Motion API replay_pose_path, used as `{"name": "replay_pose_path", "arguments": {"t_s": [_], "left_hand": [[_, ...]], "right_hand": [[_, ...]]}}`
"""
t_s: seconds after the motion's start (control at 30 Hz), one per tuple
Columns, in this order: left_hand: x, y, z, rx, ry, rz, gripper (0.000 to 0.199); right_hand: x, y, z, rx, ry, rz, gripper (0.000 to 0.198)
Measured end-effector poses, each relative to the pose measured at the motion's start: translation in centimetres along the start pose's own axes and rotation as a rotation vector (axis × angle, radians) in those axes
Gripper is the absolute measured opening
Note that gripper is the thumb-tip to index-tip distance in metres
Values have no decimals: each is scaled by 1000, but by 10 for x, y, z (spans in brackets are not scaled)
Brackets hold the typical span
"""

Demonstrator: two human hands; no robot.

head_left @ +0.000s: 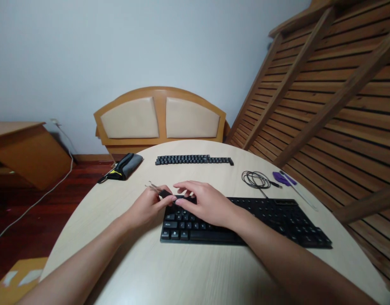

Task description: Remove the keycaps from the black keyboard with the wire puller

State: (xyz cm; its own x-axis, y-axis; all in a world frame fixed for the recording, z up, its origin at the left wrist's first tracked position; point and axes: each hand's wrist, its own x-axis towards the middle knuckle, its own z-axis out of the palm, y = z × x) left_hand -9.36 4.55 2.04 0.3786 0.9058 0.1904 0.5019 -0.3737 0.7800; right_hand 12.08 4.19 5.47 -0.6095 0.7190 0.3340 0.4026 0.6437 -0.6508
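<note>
My left hand [149, 206] is closed around a keycap puller [163, 193] with a black handle; its thin wire prongs stick out to the upper left. Just right of it, my right hand [207, 202] hovers over the left part of a black keyboard [214, 238]. Its index finger is stretched and its thumb tip is close to my left thumb; I see nothing clearly held between them. Keycaps [175, 225] show on the keyboard's lower left rows. Farther up and to the right many key positions look bare. My right hand and forearm hide part of the board.
Loose keycaps [182, 159] lie in rows at the table's far side. A folded grey-black cloth item [126, 166] sits at the left edge. Right of it are a coiled cable [255, 180], a purple cloth [283, 178] and a thin white stick [301, 194]. Wooden slats [325, 106] lean at right.
</note>
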Motion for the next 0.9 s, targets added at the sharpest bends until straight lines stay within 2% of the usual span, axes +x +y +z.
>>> {"name": "replay_pose_path", "arguments": {"t_s": [0.13, 0.3, 0.37, 0.47, 0.5, 0.6, 0.67, 0.8, 0.9], "left_hand": [[1, -3, 4, -120, 23, -22, 25], [1, -3, 10, -319, 14, -108, 25], [-1, -1, 11, -265, -18, -96, 23], [-6, 2, 5, -22, -72, -86, 28], [-8, 3, 3, 59, -97, -74, 34], [-16, 3, -3, 211, -193, 8, 81], [-20, 2, -4, 248, -249, 57, 101], [-20, 0, 0, 267, -273, 84, 104], [-18, -2, 0, 233, -293, 58, 103]], "right_hand": [[13, 11, 21, 192, -2, 37, 29], [5, 40, 38, 403, 21, 145, 25], [2, 45, 41, 438, 29, 158, 22], [3, 49, 43, 478, 58, 187, 16], [3, 50, 43, 487, 69, 195, 14], [5, 53, 42, 513, 84, 206, 10], [5, 55, 42, 541, 102, 216, 11], [5, 57, 41, 578, 137, 227, 28], [5, 56, 42, 536, 125, 224, 31]]}}
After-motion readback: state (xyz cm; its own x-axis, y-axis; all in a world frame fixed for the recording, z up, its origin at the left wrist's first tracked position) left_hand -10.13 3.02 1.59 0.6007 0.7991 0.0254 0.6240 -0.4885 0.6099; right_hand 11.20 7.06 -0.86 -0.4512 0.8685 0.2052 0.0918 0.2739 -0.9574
